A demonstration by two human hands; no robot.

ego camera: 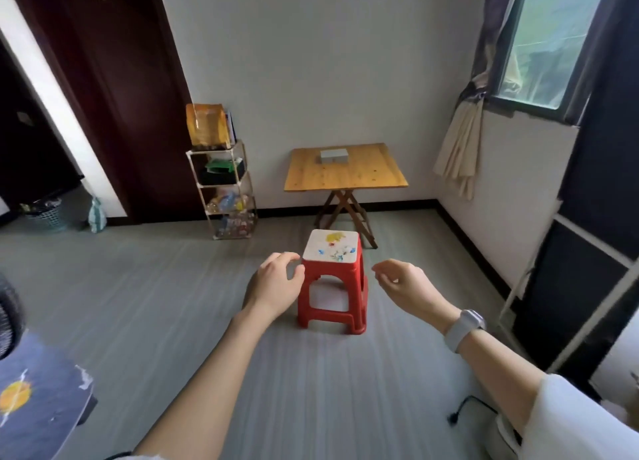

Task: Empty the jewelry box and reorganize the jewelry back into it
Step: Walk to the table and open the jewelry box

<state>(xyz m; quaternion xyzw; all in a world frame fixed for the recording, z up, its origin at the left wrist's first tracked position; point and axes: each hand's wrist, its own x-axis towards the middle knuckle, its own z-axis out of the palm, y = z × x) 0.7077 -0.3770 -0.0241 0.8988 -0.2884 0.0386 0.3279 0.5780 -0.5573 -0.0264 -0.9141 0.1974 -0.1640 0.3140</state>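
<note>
A small grey jewelry box (pixel 334 156) sits shut near the far edge of a wooden folding table (pixel 345 176) against the back wall. Both my arms reach forward, well short of the table. My left hand (pixel 276 283) hovers at the left side of a red plastic stool (pixel 332 286), fingers loosely curled, holding nothing. My right hand (pixel 404 283), with a watch on its wrist, hangs to the right of the stool, fingers loosely curled and empty. No jewelry is visible.
The red stool stands on the grey floor between me and the table. A clear shelf unit (pixel 226 186) with an orange bag on top stands left of the table. A dark door (pixel 103 96) is at left, a window and curtain (pixel 460 145) at right, a black frame (pixel 574 286) along the right wall.
</note>
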